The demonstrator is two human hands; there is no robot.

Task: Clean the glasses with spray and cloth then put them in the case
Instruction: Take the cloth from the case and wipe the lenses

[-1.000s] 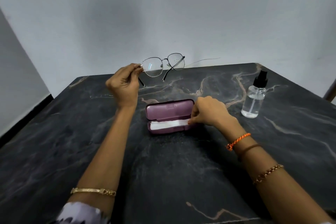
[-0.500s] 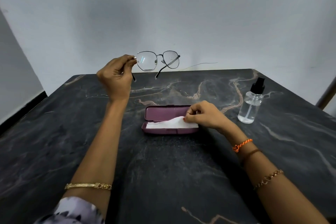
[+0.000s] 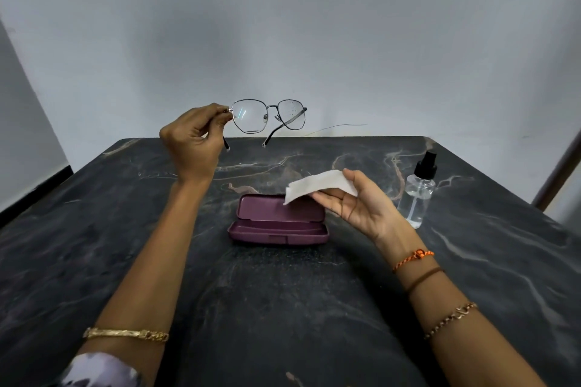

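My right hand has lifted out of the case and now holds the white cloth above it, palm up, fingers pinching the cloth's near edge. Half a second ago that hand was still down at the case with the cloth lying inside; the purple case now sits open and bare on the dark counter. My left hand keeps pinching the glasses by one hinge, raised above the counter's far edge. The spray bottle stands where it was, just right of my right hand.
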